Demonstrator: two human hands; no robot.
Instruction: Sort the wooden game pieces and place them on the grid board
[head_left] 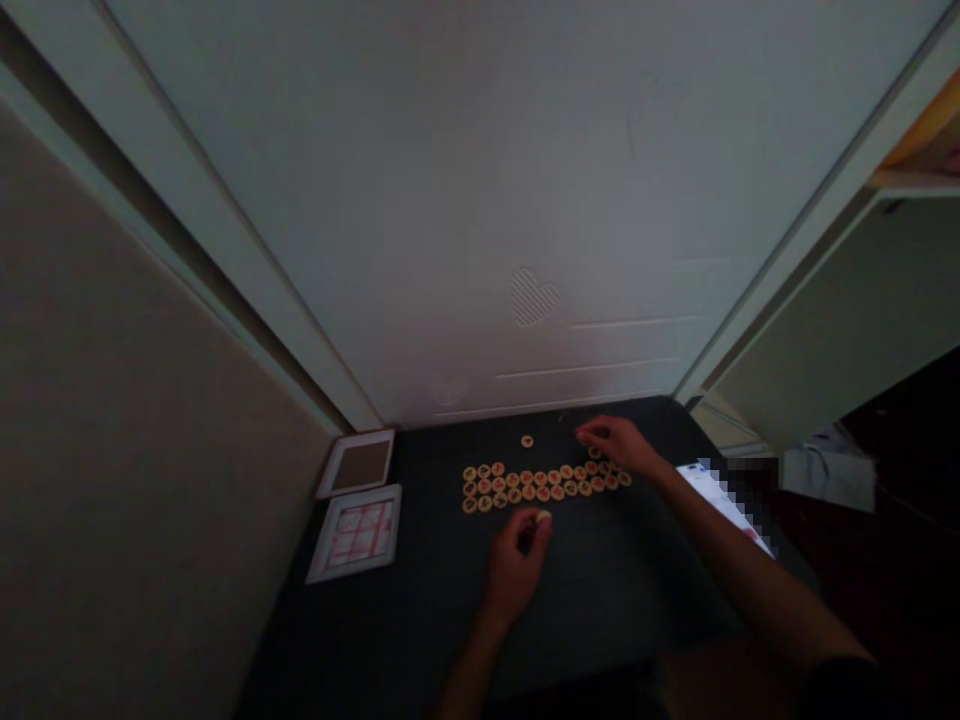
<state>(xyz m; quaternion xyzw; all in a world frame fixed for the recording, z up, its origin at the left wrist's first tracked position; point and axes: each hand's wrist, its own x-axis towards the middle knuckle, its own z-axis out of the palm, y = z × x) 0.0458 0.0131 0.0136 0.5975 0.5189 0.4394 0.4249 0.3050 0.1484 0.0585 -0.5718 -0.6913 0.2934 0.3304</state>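
Observation:
Rows of round wooden Chinese chess pieces (528, 492), marked in red or dark characters, lie close together on the dark table. One separate piece (527, 441) rests behind the rows. In front of them, my left hand (517, 560) pinches a pale chess piece (543, 516) between thumb and fingertips. My right hand (619, 443) is at the back right end of the rows, thumb and fingers pressed together. Whatever is between those fingertips is too small and dim to make out. Another piece (595, 453) shows just under that hand.
Two open box halves lie at the table's left: a tray with a brown inside (364, 465) and one with a red-lined grid (364, 533). A lit phone (720, 505) lies by my right forearm. A white panel (480, 200) with embossed hearts stands behind the table (592, 590).

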